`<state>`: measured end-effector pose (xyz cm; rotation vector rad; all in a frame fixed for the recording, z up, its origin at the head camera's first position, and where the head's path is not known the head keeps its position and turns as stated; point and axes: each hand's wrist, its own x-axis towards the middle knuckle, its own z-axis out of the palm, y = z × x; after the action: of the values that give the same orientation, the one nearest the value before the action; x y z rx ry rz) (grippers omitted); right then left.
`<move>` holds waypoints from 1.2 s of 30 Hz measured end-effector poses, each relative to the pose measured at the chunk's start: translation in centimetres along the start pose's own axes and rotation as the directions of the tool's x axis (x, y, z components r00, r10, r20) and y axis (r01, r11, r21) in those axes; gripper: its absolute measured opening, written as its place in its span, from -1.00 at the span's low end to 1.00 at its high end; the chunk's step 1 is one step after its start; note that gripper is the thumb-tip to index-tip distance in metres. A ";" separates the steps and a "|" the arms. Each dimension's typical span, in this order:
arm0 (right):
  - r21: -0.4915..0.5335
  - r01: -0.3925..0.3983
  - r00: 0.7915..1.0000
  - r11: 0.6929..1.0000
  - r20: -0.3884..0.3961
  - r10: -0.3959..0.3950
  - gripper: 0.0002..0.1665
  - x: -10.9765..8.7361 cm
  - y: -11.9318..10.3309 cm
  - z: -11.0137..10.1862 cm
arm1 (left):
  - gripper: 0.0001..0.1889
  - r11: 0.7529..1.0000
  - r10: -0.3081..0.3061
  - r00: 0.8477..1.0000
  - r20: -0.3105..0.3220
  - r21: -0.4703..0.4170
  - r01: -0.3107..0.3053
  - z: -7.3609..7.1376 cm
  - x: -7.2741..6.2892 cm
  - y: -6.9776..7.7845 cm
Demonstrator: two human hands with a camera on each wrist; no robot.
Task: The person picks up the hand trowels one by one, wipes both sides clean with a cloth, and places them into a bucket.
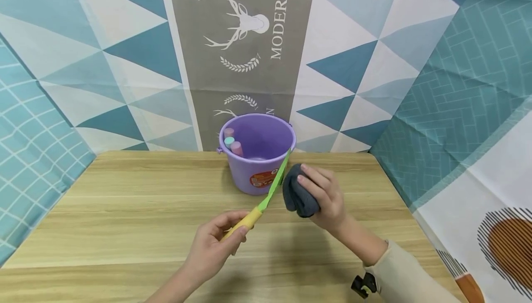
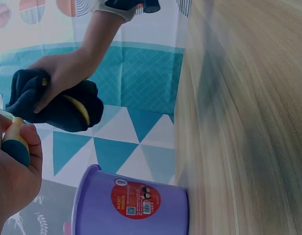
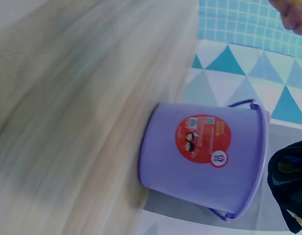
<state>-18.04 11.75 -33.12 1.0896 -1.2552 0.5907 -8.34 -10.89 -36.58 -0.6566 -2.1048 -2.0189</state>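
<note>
My left hand grips the yellow handle of a knife with a slim green blade, its tip slanting up and away to the right. Seen from the left wrist, the handle has a dark green end. A folded dark grey-blue cloth is bunched in my right hand, close to the right of the blade. In the left wrist view the cloth shows a yellow edge. Behind the blade stands a purple bucket, upright on the table; the blade overlaps its rim in the head view.
Inside the bucket, at its left, lean pink and teal round-ended sticks. A red label is stuck on its front. The wooden table ends at a patterned cloth backdrop, with more patterned cloth along both sides.
</note>
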 end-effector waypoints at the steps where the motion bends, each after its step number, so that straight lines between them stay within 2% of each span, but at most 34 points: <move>1: -0.001 -0.016 1.000 1.000 -0.005 0.016 -0.83 0.1 0.1 0.0 | -0.78 1.000 0.007 1.000 0.001 -0.004 -0.007 0.0 0.0 0.0; 5: -0.007 -0.017 1.000 1.000 -0.018 0.017 -0.84 0.2 0.4 0.2 | -0.78 0.999 0.027 1.000 0.010 -0.027 -0.027 0.2 0.0 -0.1; 9: -0.003 0.059 0.998 0.998 -0.011 -0.059 -0.83 -0.2 0.1 0.5 | -0.77 0.999 0.023 1.000 0.014 -0.036 -0.022 0.2 0.0 -0.1; 14: 0.023 0.198 0.978 0.980 0.065 -0.199 -0.73 -1.0 -0.8 0.8 | -0.78 0.998 0.036 0.999 0.006 -0.047 -0.036 0.3 0.2 0.0; 18: 0.037 0.245 0.959 0.969 0.134 -0.248 -0.79 -1.3 -1.3 0.6 | -0.78 0.997 0.058 0.998 0.004 -0.052 -0.058 0.3 0.4 -0.1; 20: 0.042 0.231 0.962 0.972 0.141 -0.235 -0.79 -1.3 -1.3 0.6 | -0.78 0.997 0.057 0.998 0.000 -0.046 -0.057 0.2 0.4 -0.1; 23: 0.040 0.183 0.976 0.982 0.108 -0.187 -0.74 -1.2 -1.1 0.6 | -0.78 0.998 0.045 0.999 -0.005 -0.047 -0.045 0.1 0.4 -0.2; 28: 0.020 0.028 0.999 0.999 0.016 -0.028 -0.76 -0.6 -0.2 0.3 | -0.78 0.997 0.045 0.999 0.007 -0.062 -0.045 0.1 0.3 -0.4; 32: 0.019 -0.111 0.994 0.994 -0.020 0.112 -0.79 -0.2 0.4 0.1 | -0.78 0.994 0.080 0.996 0.038 -0.075 -0.077 0.1 0.1 -0.7; 36: 0.023 -0.137 0.990 0.990 -0.027 0.138 -0.80 -0.2 0.5 0.1 | -0.77 0.990 0.115 0.991 0.067 -0.091 -0.109 0.1 0.0 -0.8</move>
<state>-18.59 11.93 -33.16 1.0138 -1.3093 0.7225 -8.68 -10.74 -37.32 -0.8539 -1.9783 -2.0640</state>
